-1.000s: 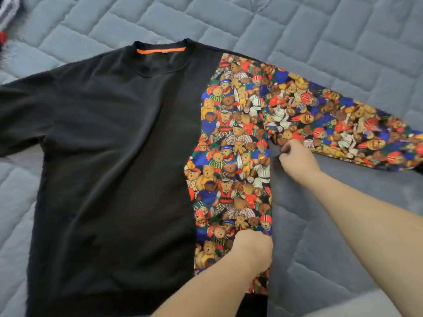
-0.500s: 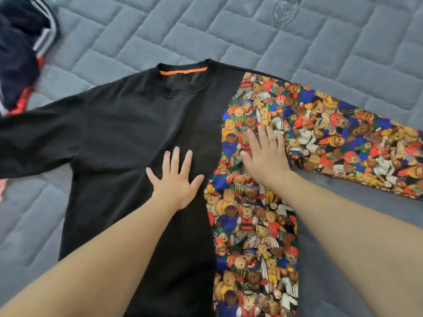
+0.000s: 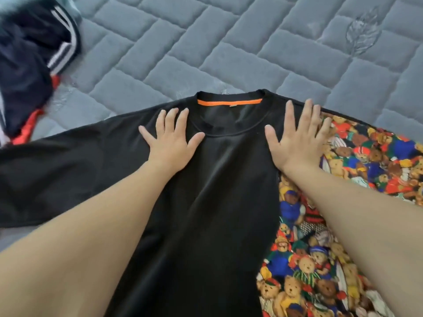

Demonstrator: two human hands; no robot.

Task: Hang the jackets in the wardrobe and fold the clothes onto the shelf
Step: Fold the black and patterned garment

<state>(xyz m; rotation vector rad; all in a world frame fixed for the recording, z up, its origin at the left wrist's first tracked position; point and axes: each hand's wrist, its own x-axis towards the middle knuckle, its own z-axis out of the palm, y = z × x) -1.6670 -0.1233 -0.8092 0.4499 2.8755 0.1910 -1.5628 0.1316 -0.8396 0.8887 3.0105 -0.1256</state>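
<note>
A black sweatshirt [image 3: 217,202] lies flat, front up, on a grey quilted mattress [image 3: 206,53]. Its right side and right sleeve are a bright teddy-bear print [image 3: 370,161], and an orange strip [image 3: 229,102] lines the collar. My left hand [image 3: 170,139] presses flat on the left shoulder just beside the collar, fingers spread. My right hand [image 3: 297,136] presses flat on the right shoulder, over the seam between black cloth and print. Neither hand holds anything. The hem is out of frame.
A heap of dark clothes with white stripes and a red part [image 3: 29,65] lies at the far left on the mattress. The black left sleeve [image 3: 45,170] stretches out toward the left edge.
Both hands have slid up the sweatshirt from its chest to the shoulders beside the collar, still flat. A second ago they were pinching the printed side seam. The view has moved closer to the collar.
</note>
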